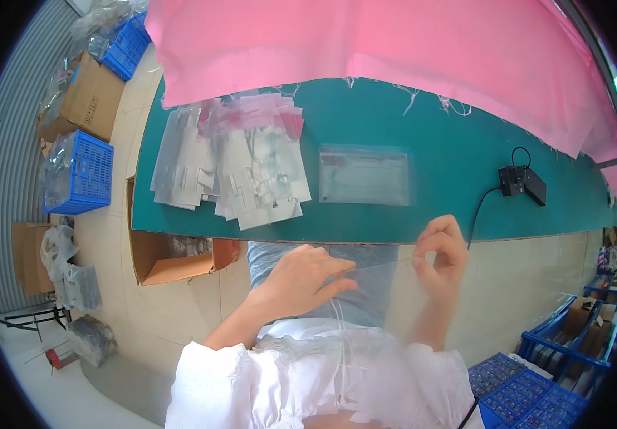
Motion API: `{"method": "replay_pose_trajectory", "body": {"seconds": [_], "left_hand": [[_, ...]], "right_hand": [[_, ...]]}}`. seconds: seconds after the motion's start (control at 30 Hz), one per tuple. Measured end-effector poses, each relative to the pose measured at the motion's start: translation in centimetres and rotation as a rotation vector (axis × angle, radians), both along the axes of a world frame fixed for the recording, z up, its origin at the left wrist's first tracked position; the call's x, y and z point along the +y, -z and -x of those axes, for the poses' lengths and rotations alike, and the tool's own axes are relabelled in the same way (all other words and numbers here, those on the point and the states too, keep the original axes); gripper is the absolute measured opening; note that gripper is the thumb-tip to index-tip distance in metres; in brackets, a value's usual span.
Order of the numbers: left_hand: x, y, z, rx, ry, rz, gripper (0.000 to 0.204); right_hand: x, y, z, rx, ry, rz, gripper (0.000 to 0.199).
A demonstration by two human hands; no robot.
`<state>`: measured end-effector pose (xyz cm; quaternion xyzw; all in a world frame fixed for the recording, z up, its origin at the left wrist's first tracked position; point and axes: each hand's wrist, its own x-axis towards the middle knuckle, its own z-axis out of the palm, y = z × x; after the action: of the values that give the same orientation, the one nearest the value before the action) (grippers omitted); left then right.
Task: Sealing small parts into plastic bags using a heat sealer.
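Holding clear plastic bag (pixel 376 275) above lap, just off green table (pixel 451 179) edge; left hand (pixel 301 280) and right hand (pixel 441 254) each pinching its top edge between thumb and fingers; best keep film taut, grips level

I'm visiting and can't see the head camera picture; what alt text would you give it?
Two bare hands, left hand and right hand, hold a clear plastic bag between them above the person's lap. Ahead lie a green table, a flat clear pouch, a pile of packets and pink cloth.

Clear glossy plastic bag (pixel 365 176); matt green tabletop (pixel 437 136); frayed pink cloth (pixel 365 43).
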<state>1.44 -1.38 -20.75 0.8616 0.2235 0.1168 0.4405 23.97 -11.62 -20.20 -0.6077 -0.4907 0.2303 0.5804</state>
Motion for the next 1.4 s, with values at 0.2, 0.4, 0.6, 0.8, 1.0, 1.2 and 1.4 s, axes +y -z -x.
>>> {"method": "replay_pose_trajectory", "body": {"seconds": [0.2, 0.4, 0.6, 0.8, 1.0, 1.2, 1.4], "left_hand": [[0.4, 0.3, -0.2, 0.081, 0.141, 0.129, 0.024], [0.7, 0.7, 0.7, 0.012, 0.035, 0.086, 0.028], [0.9, -0.4, 0.5, 0.032, 0.078, 0.069, 0.024], [1.1, 0.3, 0.9, 0.049, 0.098, 0.136, 0.027], [1.4, -0.2, 1.1, -0.030, -0.037, 0.205, 0.018], [1.9, -0.1, 1.1, 0.114, 0.119, 0.052, 0.019], [2.1, 0.0, 1.7, -0.041, 0.042, 0.117, 0.017]], "right_hand": [[-0.2, -0.2, -0.1, -0.015, 0.017, -0.005, 0.013], [0.0, -0.1, -0.2, -0.033, -0.010, -0.018, 0.013], [-0.3, -0.2, -0.3, 0.025, 0.034, -0.031, 0.014], [-0.3, 0.0, -0.5, 0.008, 0.030, -0.019, 0.014], [-0.6, -0.2, -0.7, 0.048, 0.077, -0.053, 0.014], [-0.8, -0.3, -0.7, 0.026, 0.074, 0.039, 0.010], [-0.8, -0.4, -0.8, 0.042, 0.070, 0.029, 0.010]]}}
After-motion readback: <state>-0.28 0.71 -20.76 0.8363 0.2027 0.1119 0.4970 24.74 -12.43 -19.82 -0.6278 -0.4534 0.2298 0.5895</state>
